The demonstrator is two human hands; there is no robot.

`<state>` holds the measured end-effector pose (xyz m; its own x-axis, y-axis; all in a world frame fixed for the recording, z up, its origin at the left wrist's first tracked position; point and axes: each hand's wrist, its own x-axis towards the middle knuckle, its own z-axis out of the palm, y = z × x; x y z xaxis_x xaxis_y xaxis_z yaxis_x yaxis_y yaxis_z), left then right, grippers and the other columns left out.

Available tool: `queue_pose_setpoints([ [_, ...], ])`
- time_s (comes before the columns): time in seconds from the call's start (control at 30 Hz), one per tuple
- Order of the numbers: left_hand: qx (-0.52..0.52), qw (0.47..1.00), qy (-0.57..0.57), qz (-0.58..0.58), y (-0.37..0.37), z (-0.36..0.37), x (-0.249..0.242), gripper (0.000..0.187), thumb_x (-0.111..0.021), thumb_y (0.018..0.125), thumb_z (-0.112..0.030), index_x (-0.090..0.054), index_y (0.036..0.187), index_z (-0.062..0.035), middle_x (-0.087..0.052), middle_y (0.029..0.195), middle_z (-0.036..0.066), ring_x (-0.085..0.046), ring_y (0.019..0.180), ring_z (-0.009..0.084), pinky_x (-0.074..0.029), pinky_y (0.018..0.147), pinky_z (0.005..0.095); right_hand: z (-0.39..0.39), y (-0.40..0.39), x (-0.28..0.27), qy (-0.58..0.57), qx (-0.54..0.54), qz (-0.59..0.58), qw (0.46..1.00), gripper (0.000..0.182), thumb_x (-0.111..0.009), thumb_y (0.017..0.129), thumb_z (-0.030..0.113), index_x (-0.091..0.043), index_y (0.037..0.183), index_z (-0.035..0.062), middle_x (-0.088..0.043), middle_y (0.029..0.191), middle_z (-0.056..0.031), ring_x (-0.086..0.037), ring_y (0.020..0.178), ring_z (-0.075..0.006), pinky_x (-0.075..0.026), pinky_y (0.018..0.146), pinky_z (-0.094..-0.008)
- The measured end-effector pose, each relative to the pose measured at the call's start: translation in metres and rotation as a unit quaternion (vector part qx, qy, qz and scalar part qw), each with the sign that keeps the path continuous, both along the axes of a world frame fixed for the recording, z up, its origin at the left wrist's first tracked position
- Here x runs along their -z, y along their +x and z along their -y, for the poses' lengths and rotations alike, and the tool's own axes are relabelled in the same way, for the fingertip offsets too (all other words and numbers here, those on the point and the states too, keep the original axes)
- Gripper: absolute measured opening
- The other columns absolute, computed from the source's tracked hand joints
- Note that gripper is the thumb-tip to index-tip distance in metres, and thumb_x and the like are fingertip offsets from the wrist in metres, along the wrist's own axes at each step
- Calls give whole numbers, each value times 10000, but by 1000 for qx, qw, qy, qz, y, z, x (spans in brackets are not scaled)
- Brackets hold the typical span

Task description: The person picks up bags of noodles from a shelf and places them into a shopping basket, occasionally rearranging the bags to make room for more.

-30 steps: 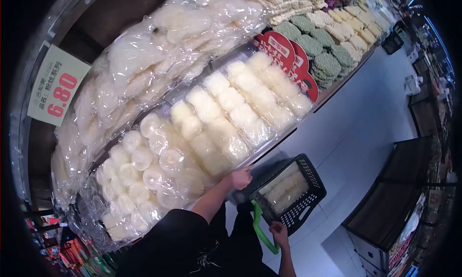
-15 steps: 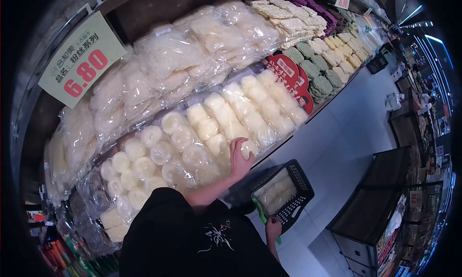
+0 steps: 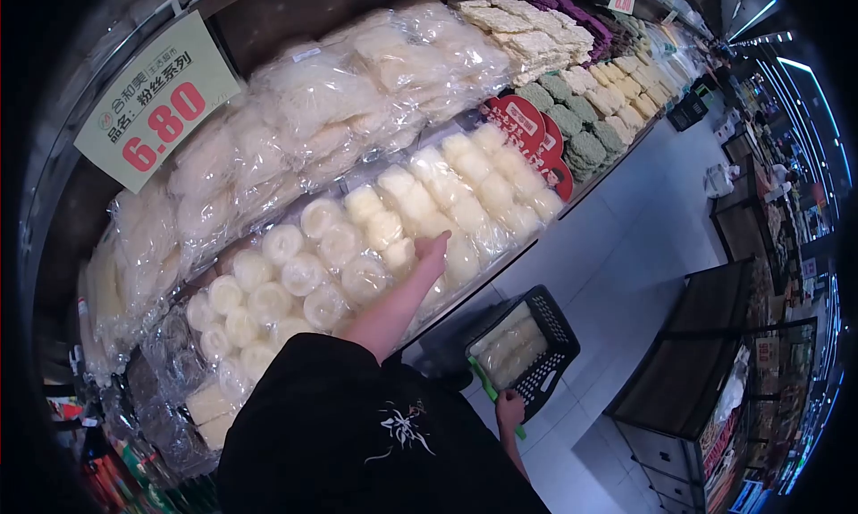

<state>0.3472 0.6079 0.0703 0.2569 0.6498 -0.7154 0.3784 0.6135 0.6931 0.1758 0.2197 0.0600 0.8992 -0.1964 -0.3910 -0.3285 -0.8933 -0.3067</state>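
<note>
My left hand (image 3: pixel 432 248) reaches over the shelf and rests at the wrapped rolls of pale dried noodles (image 3: pixel 465 212). Its fingers are bent downward and partly hidden, so I cannot make out whether they grip a pack. Round coils of noodles (image 3: pixel 302 274) in clear film lie to the left of that arm. My right hand (image 3: pixel 510 409) is closed around the green handle (image 3: pixel 483 376) of a black shopping basket (image 3: pixel 560 335). Inside the basket lies a clear pack of pale noodle rolls (image 3: pixel 511 346).
Large bags of pale noodles (image 3: pixel 313 94) are piled behind the rolls. A price sign (image 3: pixel 159 100) reading 6.80 hangs at upper left. Red signs (image 3: pixel 534 139) stand before green noodle cakes (image 3: pixel 585 143). Across the tiled floor (image 3: pixel 617 255) stand dark display units (image 3: pixel 684 362).
My left hand has moved left and slightly up, from the rolls near the shelf edge, and its spread fingers have bent down. My right hand stays on the basket handle.
</note>
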Motion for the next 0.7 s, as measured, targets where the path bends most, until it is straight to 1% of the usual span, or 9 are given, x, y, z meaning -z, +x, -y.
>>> queue_pose_setpoints([
  [0.1,37,998,45,8,-6,-5,-10,734,-813,666,-291,-423,1197,30,-538,1170,233,-563,1057,311,-485,858,435,3,-1,-1,3,-2,-25,1000,349,-555,822,357,-709,1012,108,-691,942,-169,-655,917,-354,-493,829,-454],
  [0.27,60,988,-59,132,-48,-1,-58,558,-767,731,-291,-449,1105,-27,-575,1030,124,-606,872,219,-515,688,381,5,-3,-3,-1,-16,-37,999,351,-526,841,384,-709,1024,148,-688,959,-175,-648,937,-367,-488,836,-470],
  [0.37,85,965,-81,234,-92,21,-90,524,-734,789,-229,-433,1172,-36,-585,1075,128,-624,903,233,-535,695,389,4,-2,-3,-2,-28,-52,998,355,-508,841,383,-711,1027,159,-684,971,-180,-645,946,-373,-489,837,-476],
  [0.4,86,966,-81,230,-105,31,-102,524,-734,789,-229,-433,1172,-36,-585,1075,128,-624,903,233,-535,695,389,5,-2,-2,-7,-36,-58,998,361,-500,836,376,-713,1027,156,-680,978,-185,-644,949,-375,-491,834,-477],
  [0.47,101,931,-174,303,-127,52,-124,529,-702,829,-149,-401,1249,-37,-580,1149,131,-616,1010,246,-539,797,402,6,1,2,-4,-42,-78,996,389,-485,850,386,-706,1036,125,-687,976,-179,-652,940,-364,-493,832,-472],
  [0.53,149,918,-205,305,-142,72,-132,546,-694,837,-132,-391,1281,-36,-570,1183,131,-598,1062,244,-525,848,396,11,5,10,-1,-48,-100,994,419,-471,865,396,-698,1046,94,-694,975,-172,-659,932,-353,-495,830,-466],
  [0.6,197,901,-238,305,-150,95,-143,565,-687,845,-115,-381,1313,-35,-560,1218,132,-580,1114,242,-511,899,389,15,12,17,305,9,-38,952,384,-466,931,333,-688,1011,30,-692,1004,-163,-652,958,-329,-481,866,-439],
  [0.67,293,874,-198,334,-154,123,-152,563,-670,853,-129,-397,1338,-40,-585,1192,103,-595,1079,201,-493,919,367,6,27,-16,470,98,-82,873,348,-480,973,258,-617,1105,-33,-663,1057,-131,-640,964,-257,-491,872,-387],
  [0.7,299,873,-204,327,-155,136,-149,563,-670,853,-129,-397,1338,-40,-585,1192,103,-595,1079,201,-493,919,367,-7,33,-59,470,109,-84,872,348,-480,973,258,-617,1105,-33,-663,1057,-131,-640,964,-257,-491,872,-387],
])
